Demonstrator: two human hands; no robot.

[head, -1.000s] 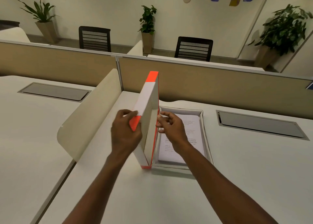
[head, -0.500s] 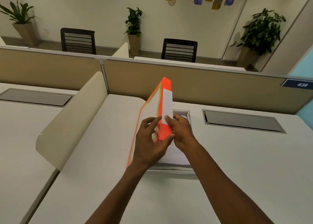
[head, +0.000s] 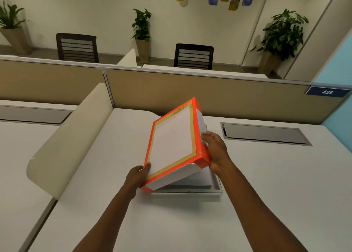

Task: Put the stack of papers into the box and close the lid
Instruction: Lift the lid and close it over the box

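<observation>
An orange-edged white lid [head: 172,137] with a gold inner border is tilted over the shallow white box [head: 219,191], its left side low and its right side raised. My left hand [head: 137,176] grips the lid's near left corner. My right hand [head: 216,150] holds the lid's right edge near its front corner. The stack of papers [head: 202,180] lies inside the box, visible only as a sliver under the lid's raised side. Most of the box and papers is hidden by the lid.
A rounded cream divider [head: 70,139] stands to the left of the box on the white desk [head: 266,194]. A grey cable hatch [head: 264,133] sits to the right. A tan partition [head: 209,95] runs along the back, with chairs and potted plants beyond.
The lid has swung from standing upright beside the box to lying tilted over it. My left hand moved down to the lid's near corner and my right hand moved to its right edge.
</observation>
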